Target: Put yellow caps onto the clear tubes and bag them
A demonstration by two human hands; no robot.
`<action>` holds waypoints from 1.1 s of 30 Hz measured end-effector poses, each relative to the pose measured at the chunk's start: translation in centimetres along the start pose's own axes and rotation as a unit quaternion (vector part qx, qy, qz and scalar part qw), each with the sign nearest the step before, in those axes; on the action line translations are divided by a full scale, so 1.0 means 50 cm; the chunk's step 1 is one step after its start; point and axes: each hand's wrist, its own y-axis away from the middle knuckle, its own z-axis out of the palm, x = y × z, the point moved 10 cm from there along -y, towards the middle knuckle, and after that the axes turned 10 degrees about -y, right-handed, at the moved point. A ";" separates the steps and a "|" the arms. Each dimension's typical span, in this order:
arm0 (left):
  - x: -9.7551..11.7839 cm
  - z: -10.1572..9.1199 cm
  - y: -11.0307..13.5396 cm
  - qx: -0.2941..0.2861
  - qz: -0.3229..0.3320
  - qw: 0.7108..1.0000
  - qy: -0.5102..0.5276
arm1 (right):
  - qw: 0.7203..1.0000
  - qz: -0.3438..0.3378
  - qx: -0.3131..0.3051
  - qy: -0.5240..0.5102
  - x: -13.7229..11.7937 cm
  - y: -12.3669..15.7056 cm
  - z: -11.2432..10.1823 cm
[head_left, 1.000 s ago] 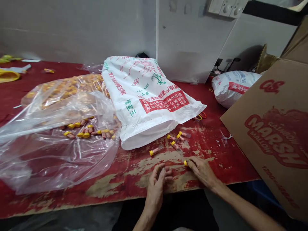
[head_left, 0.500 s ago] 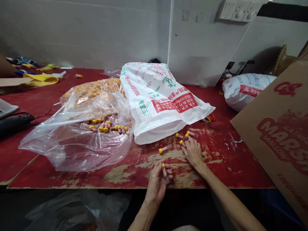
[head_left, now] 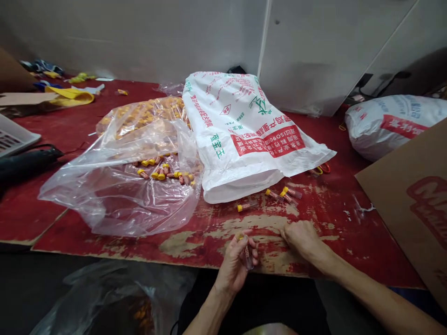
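Observation:
Near the table's front edge, my left hand (head_left: pixel 235 260) is closed around a small clear tube (head_left: pixel 248 258) with a yellow cap and reddish contents. Its thumb and forefinger are at the cap, and the clear end points down. To the right, my right hand (head_left: pixel 302 238) is just above the worn table top with its fingers curled in; what they hold is hidden. Beyond the hands lie several loose capped tubes (head_left: pixel 287 198), with a single tube (head_left: pixel 247 206) apart on the left. A white woven sack (head_left: pixel 244 125) lies behind them, its mouth facing me.
A clear plastic bag (head_left: pixel 122 200) with many yellow-capped tubes spreads on the red table (head_left: pixel 349 251). A cardboard box (head_left: pixel 394 186) stands at right, with another stuffed sack (head_left: pixel 394 123) behind. At left are a black tool (head_left: pixel 28 163) and a white basket (head_left: pixel 16 135).
My right hand has drawn back from the loose tubes toward me, and the tube it was touching is gone from the table. My left thumb now covers more of the cap. The view has shifted.

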 end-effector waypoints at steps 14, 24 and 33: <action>0.006 -0.012 0.008 0.007 -0.002 0.982 0.189 | 0.881 -0.146 0.280 -0.353 -0.162 0.068 -0.067; 0.071 -0.076 0.029 0.063 0.060 0.985 0.149 | 0.940 -0.184 0.277 -0.081 -0.189 -0.074 -0.096; 0.057 -0.054 0.019 0.026 0.040 0.995 0.082 | 0.996 -0.080 0.023 -0.011 -0.070 0.004 -0.079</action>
